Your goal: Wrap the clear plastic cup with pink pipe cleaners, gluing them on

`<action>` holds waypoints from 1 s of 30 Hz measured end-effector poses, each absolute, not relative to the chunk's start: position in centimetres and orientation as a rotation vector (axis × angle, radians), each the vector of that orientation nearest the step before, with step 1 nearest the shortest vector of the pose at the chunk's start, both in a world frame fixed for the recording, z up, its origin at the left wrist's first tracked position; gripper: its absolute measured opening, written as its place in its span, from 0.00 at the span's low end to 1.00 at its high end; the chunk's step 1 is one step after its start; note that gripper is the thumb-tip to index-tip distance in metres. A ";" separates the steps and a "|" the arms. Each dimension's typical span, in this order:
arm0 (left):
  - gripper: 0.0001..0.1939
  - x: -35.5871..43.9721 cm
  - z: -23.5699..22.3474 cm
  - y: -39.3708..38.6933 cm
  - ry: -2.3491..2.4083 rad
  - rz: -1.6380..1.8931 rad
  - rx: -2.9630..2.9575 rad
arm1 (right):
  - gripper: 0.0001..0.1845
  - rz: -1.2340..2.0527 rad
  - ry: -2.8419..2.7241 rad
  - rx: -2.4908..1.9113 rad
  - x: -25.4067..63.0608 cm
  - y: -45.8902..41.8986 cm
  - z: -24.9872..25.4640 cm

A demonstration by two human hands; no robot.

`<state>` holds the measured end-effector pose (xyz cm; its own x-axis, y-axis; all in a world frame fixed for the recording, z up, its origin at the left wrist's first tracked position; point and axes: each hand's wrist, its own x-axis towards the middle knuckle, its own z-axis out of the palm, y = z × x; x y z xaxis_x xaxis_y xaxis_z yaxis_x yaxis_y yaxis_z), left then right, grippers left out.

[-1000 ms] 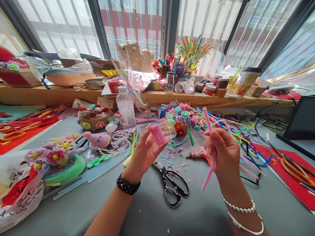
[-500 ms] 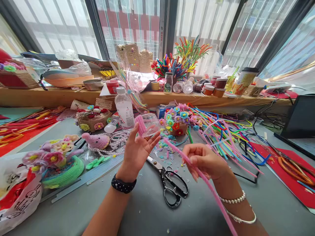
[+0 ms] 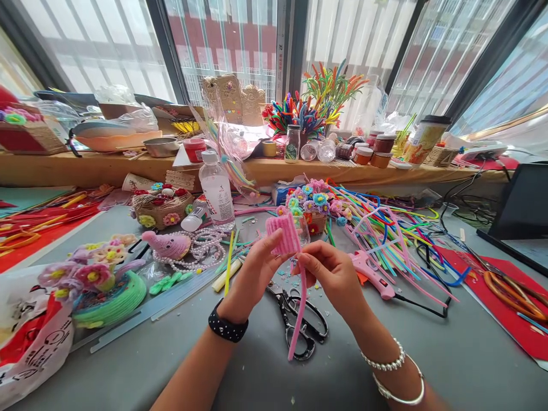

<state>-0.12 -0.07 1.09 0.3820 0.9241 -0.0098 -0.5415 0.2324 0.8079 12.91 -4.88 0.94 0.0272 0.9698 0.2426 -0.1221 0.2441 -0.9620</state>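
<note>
My left hand is closed round a small clear cup wrapped in pink pipe cleaner, held above the grey table. Fingertips of my right hand pinch the top of a long pink pipe cleaner right under the wrapped cup. The pipe cleaner hangs down over black scissors lying on the table below both hands.
A pink glue gun lies right of my hands, beside a spread of coloured pipe cleaners. A water bottle, flower baskets, a pink knitted bird and pearls lie left. The window ledge holds jars and cups.
My right hand moved left and brought the long pink pipe cleaner up to the wrapped cup. My left hand closed round the cup and shifted right. The two hands now meet.
</note>
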 end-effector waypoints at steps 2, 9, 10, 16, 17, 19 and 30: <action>0.17 -0.2 1.2 -0.1 0.549 1.095 0.838 | 0.10 1.027 -1.240 -0.972 12.9 -4.9 0.9; 0.13 -0.2 1.0 -0.3 0.530 1.102 1.047 | 0.13 0.925 -1.285 -1.053 12.7 -5.0 0.7; 0.13 -0.1 1.0 -0.3 0.540 1.105 1.058 | 0.13 0.909 -1.290 -1.061 12.6 -5.0 0.6; 0.21 0.3 1.1 -0.7 0.650 1.103 1.090 | 0.11 0.861 -1.296 -1.090 12.6 -5.0 0.5; 0.22 0.3 1.0 -0.7 0.684 1.102 1.117 | 0.11 0.863 -1.299 -1.091 12.6 -5.0 0.6; 0.24 0.2 0.9 -0.6 0.748 1.110 1.182 | 0.11 0.863 -1.306 -1.094 12.7 -5.0 0.6; 0.27 0.2 0.7 -0.4 0.830 1.160 1.258 | 0.12 0.852 -1.327 -1.156 12.6 -5.0 0.7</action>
<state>0.18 -0.37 0.70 0.2544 0.9594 0.1221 -0.1940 -0.0730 0.9783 12.57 -5.00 0.73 0.1053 0.9556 0.2751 0.1480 0.2584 -0.9546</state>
